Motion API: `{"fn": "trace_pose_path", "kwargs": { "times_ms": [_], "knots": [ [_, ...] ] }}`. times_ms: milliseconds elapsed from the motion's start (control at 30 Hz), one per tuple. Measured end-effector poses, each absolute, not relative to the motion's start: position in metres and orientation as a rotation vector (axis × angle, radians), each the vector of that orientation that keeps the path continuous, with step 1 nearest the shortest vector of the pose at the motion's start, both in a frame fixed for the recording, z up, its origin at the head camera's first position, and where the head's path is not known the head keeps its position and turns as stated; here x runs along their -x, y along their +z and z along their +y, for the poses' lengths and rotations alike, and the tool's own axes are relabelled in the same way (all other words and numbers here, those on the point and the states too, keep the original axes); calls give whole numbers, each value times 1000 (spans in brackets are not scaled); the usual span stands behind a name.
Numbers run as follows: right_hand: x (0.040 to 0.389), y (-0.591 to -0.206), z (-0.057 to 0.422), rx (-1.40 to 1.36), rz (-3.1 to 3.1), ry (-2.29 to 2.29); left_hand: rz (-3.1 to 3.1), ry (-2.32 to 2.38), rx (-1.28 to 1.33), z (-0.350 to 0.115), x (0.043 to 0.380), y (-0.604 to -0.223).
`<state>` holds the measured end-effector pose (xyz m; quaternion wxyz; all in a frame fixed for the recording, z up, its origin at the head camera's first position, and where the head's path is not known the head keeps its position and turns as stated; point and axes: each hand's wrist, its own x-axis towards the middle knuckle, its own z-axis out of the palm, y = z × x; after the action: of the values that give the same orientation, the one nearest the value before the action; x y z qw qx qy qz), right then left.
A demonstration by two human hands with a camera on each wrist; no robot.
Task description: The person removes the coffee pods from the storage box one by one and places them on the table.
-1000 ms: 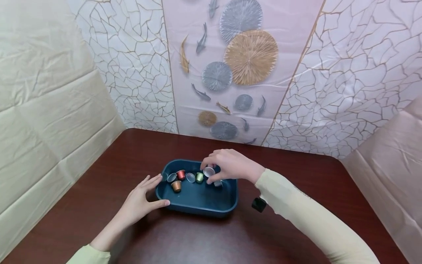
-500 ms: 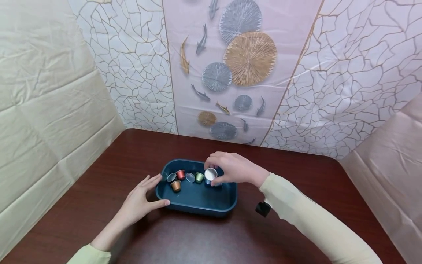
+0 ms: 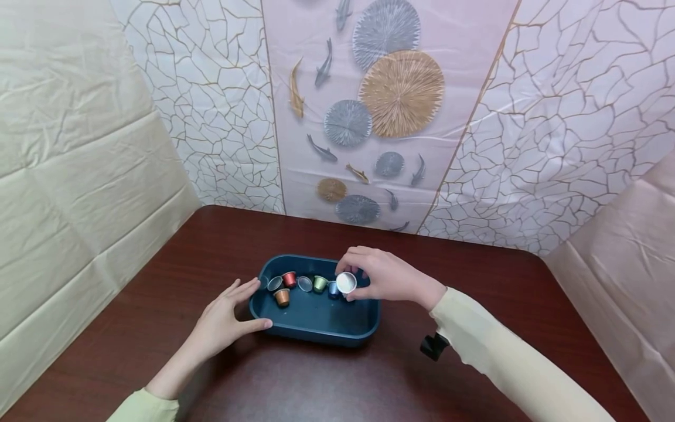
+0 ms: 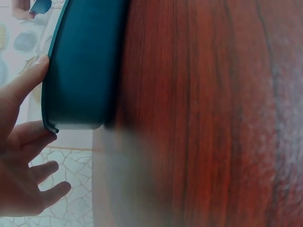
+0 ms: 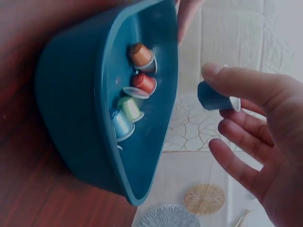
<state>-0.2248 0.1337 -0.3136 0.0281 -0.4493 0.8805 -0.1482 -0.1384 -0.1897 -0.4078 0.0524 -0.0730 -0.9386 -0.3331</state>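
Observation:
A dark blue coffee capsule (image 3: 345, 282) with a silver top is pinched between thumb and fingers of my right hand (image 3: 392, 275). In the right wrist view this capsule (image 5: 213, 97) lies sideways at the fingertips, apart from the teal tray (image 5: 75, 104). Inside the tray sit orange (image 5: 141, 55), red (image 5: 143, 83), green (image 5: 130, 108) and lighter blue (image 5: 122, 125) capsules. Two round translucent discs, the left disc (image 3: 275, 283) and the middle disc (image 3: 304, 283), lie among them. My left hand (image 3: 224, 319) touches the tray's left end, thumb and fingers spread.
The tray stands on a dark reddish-brown wooden table (image 3: 337, 387). Patterned cloth (image 3: 358, 146) hangs behind the table, with plain pale cloth (image 3: 84, 223) along the left side. A small black device (image 3: 433, 347) hangs at my right wrist.
My right hand has moved right and slightly toward me with the dark blue capsule, which has tipped its silver top toward the head camera. The lighter blue capsule now shows. My left hand stays put.

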Motion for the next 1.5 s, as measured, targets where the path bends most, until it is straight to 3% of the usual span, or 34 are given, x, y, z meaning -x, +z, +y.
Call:
{"fn": "trace_pose_path", "kwargs": {
  "times_ms": [633,1500],
  "knots": [
    [212,-327,168,1178,2748,-915,-2849,-1026,202,-189,138,-407],
    [225,-374,226,815,2951,-982,-2871,-1020,183,-189,136,-403]
  ]
}}
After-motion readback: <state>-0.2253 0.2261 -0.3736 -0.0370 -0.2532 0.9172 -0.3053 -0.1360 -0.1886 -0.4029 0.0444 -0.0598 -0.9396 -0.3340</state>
